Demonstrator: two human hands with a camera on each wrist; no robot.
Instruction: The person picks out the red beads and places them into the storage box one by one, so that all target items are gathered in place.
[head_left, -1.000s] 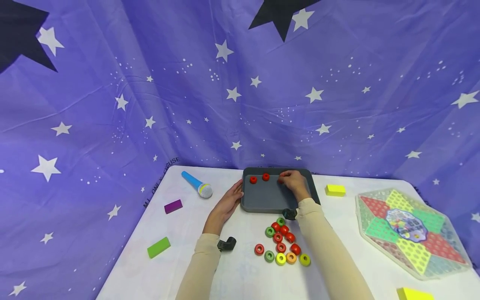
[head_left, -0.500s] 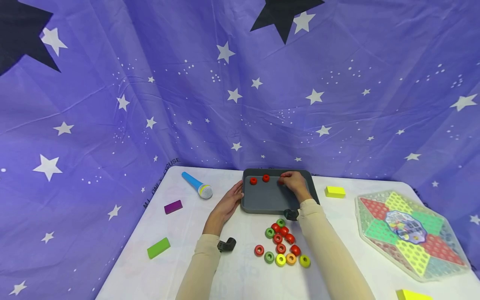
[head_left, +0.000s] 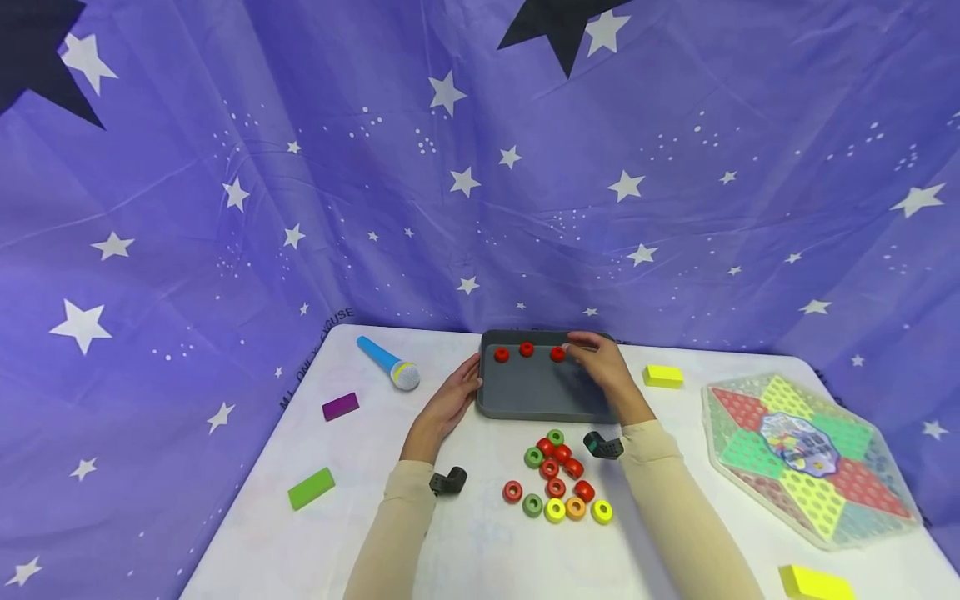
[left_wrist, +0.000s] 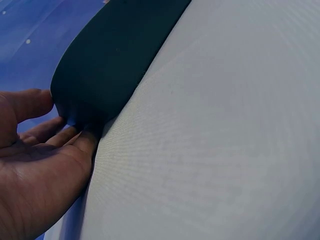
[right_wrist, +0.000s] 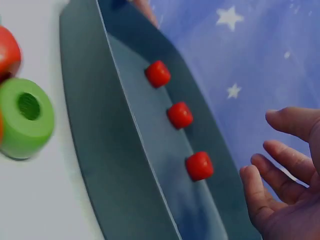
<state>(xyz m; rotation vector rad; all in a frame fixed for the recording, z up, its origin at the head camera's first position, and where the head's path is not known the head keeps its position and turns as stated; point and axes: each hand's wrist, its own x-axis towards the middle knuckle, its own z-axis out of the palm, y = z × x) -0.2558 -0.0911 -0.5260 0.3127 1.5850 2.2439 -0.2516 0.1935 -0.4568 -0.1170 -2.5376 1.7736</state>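
Observation:
A grey tray (head_left: 540, 408) lies at the back of the table with three red beads inside, in a row near its far wall. The rightmost red bead (head_left: 557, 354) sits just left of my right hand (head_left: 606, 367). That hand hovers over the tray's right side with fingers spread, holding nothing; the right wrist view shows a gap between its fingers and the nearest red bead (right_wrist: 199, 166). My left hand (head_left: 450, 398) rests against the tray's left side, its fingers fairly straight. In the left wrist view its thumb and fingers touch the dark tray wall (left_wrist: 110, 60), and some fingertips are hidden.
In front of the tray lies a loose group of beads, including a green bead (head_left: 532, 504), an orange bead (head_left: 575, 508) and several red ones. A toy microphone (head_left: 390, 363) and a purple block (head_left: 341, 407) are left; a yellow block (head_left: 663, 377) and a star-patterned game board (head_left: 810, 458) are right.
My right hand has let go of the third red bead, leaving it in the tray, and drawn back to the right with its fingers spreading. The left hand stays at the tray's side.

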